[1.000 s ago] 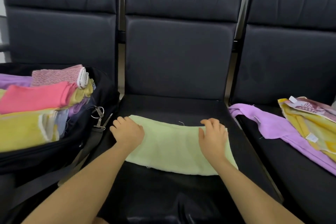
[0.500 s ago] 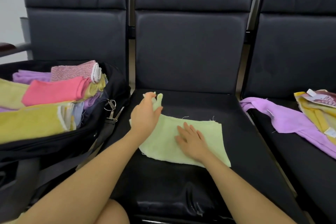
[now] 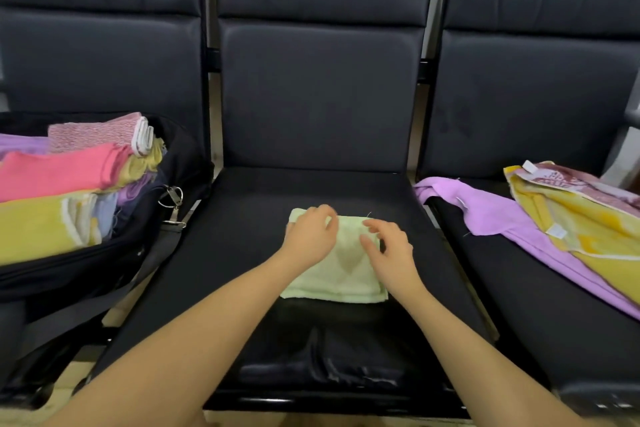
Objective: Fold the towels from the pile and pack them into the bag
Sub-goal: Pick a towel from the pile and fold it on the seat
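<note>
Head view: folded green towel (image 3: pixel 341 274), long axis front-to-back.

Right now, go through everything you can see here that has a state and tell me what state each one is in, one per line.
Green towel: folded small, lying on the middle seat.
Left hand: resting on the towel's left part, fingers loosely curled.
Right hand: on the towel's right edge, fingers curled at the fabric.
Black bag: open, holding folded towels.
Purple towel: unfolded, spread on the right seat.
Yellow towel: unfolded, partly over the purple towel.
</note>
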A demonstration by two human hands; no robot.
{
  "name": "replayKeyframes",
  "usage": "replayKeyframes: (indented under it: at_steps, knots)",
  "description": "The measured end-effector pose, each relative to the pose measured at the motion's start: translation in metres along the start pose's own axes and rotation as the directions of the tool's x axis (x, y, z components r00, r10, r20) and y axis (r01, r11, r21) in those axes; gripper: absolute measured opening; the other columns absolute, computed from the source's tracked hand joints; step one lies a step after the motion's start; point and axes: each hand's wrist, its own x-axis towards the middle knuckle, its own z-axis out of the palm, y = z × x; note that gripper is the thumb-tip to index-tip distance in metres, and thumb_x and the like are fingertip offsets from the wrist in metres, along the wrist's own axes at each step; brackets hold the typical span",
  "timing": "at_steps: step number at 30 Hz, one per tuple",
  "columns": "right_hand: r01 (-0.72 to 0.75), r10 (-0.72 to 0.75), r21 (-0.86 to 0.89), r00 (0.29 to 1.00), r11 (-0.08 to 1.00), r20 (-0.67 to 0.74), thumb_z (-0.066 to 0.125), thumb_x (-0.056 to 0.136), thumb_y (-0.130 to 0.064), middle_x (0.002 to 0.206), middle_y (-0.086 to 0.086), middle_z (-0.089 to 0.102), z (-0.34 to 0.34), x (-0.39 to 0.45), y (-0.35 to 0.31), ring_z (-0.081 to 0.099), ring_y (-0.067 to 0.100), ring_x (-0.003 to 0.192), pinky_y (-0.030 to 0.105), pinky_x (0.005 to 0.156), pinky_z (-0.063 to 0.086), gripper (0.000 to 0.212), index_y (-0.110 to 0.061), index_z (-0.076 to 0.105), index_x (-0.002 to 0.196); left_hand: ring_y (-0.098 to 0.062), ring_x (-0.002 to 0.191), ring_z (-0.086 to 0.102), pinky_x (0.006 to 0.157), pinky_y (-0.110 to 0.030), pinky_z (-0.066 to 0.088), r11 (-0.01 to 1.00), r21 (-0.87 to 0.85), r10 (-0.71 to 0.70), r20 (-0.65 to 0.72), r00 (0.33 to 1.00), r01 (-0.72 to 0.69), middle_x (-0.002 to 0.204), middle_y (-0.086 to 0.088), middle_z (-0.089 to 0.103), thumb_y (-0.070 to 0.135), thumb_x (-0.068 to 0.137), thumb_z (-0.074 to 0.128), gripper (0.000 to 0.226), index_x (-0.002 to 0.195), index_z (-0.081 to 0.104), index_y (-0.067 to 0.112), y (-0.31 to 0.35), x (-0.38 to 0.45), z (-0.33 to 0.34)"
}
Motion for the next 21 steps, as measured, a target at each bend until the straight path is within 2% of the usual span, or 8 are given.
replayKeyframes:
  at_steps: [2, 4, 8, 10, 13, 15, 18, 21]
  knots:
    - [0.142, -0.139, -0.005, 0.977, 0.990, 0.163, 0.064, 0.089, -0.034, 0.109, -0.013, 0.060, 0.002, -0.008, -0.002, 0.054, 0.011, 0.107, 0.037, 0.101, 0.037, 0.024, -0.024, 0.066, 0.110, -0.021, 0.117, 0.049, 0.101, -0.038, 0.031, 0.985, 0.173, 0.018, 0.049, 0.999, -0.026, 0.129, 0.000, 0.052, 0.032, 0.101, 0.036, 0.031, 0.126, 0.052, 0.021, -0.024, -0.012, -0.004]
    - [0.192, -0.169, -0.023, 0.910, 0.981, 0.379, 0.069, 0.085, -0.040, 0.111, -0.014, 0.064, 0.000, -0.014, -0.001, 0.056, 0.005, 0.106, 0.032, 0.102, 0.040, 0.031, -0.024, 0.068, 0.111, -0.022, 0.129, 0.042, 0.105, -0.039, 0.028, 0.945, 0.308, 0.038, 0.222, 0.974, -0.107, 0.143, 0.000, 0.043, 0.037, 0.101, 0.033, 0.039, 0.137, 0.045, 0.026, -0.045, -0.025, -0.006]
    - [0.324, -0.128, -0.264, 0.816, 0.909, 0.563, 0.065, 0.078, -0.058, 0.119, -0.013, 0.062, -0.008, -0.017, 0.013, 0.055, 0.012, 0.111, 0.031, 0.100, 0.041, 0.049, -0.029, 0.063, 0.117, -0.017, 0.148, -0.005, 0.116, -0.039, 0.001, 0.905, 0.331, 0.055, 0.529, 0.847, -0.266, 0.161, 0.006, 0.004, 0.047, 0.103, 0.019, 0.048, 0.149, 0.023, 0.037, -0.068, -0.043, -0.008]
    - [0.374, -0.154, -0.290, 0.806, 0.881, 0.572, 0.061, 0.085, -0.052, 0.117, -0.012, 0.062, -0.009, -0.018, 0.017, 0.055, 0.013, 0.109, 0.031, 0.102, 0.035, 0.040, -0.025, 0.061, 0.115, -0.015, 0.147, 0.000, 0.118, -0.040, -0.001, 0.924, 0.275, 0.091, 0.515, 0.852, -0.265, 0.159, 0.006, 0.013, 0.048, 0.102, 0.022, 0.046, 0.146, 0.032, 0.038, -0.070, -0.045, -0.010]
    - [0.383, -0.188, -0.334, 0.851, 0.861, 0.490, 0.053, 0.095, -0.043, 0.114, -0.012, 0.060, -0.002, -0.020, 0.013, 0.050, 0.002, 0.106, 0.020, 0.096, 0.018, 0.029, -0.023, 0.060, 0.114, -0.003, 0.127, 0.034, 0.116, -0.040, 0.007, 0.958, 0.172, 0.140, 0.411, 0.901, -0.228, 0.132, 0.016, 0.042, 0.051, 0.097, 0.039, 0.034, 0.122, 0.054, 0.034, -0.070, -0.045, -0.013]
    - [0.278, -0.126, -0.305, 0.891, 0.911, 0.436, 0.049, 0.098, -0.041, 0.106, -0.011, 0.060, 0.000, -0.015, 0.009, 0.044, -0.002, 0.098, 0.022, 0.090, 0.015, 0.020, -0.026, 0.060, 0.107, -0.002, 0.115, 0.039, 0.114, -0.034, 0.009, 0.961, 0.165, 0.145, 0.377, 0.915, -0.221, 0.121, 0.019, 0.041, 0.058, 0.091, 0.047, 0.039, 0.119, 0.054, 0.032, -0.075, -0.045, -0.015]
    - [0.148, -0.008, -0.283, 0.898, 0.948, 0.441, 0.041, 0.098, -0.048, 0.097, -0.011, 0.060, 0.000, -0.001, 0.006, 0.039, 0.015, 0.104, 0.025, 0.082, 0.013, 0.013, -0.040, 0.051, 0.094, -0.005, 0.111, 0.040, 0.109, -0.028, 0.013, 0.964, 0.151, 0.159, 0.332, 0.930, -0.219, 0.116, 0.017, 0.043, 0.060, 0.084, 0.058, 0.049, 0.122, 0.051, 0.029, -0.081, -0.043, -0.014]
    - [0.095, 0.021, -0.248, 0.903, 0.964, 0.428, 0.042, 0.099, -0.045, 0.095, -0.013, 0.058, -0.003, 0.014, 0.003, 0.042, 0.019, 0.108, 0.025, 0.092, 0.013, 0.014, -0.037, 0.051, 0.092, -0.014, 0.109, 0.046, 0.108, -0.031, 0.025, 0.994, 0.023, 0.099, 0.246, 0.964, -0.108, 0.108, 0.014, 0.054, 0.059, 0.079, 0.063, 0.035, 0.106, 0.054, 0.038, -0.086, -0.032, -0.012]
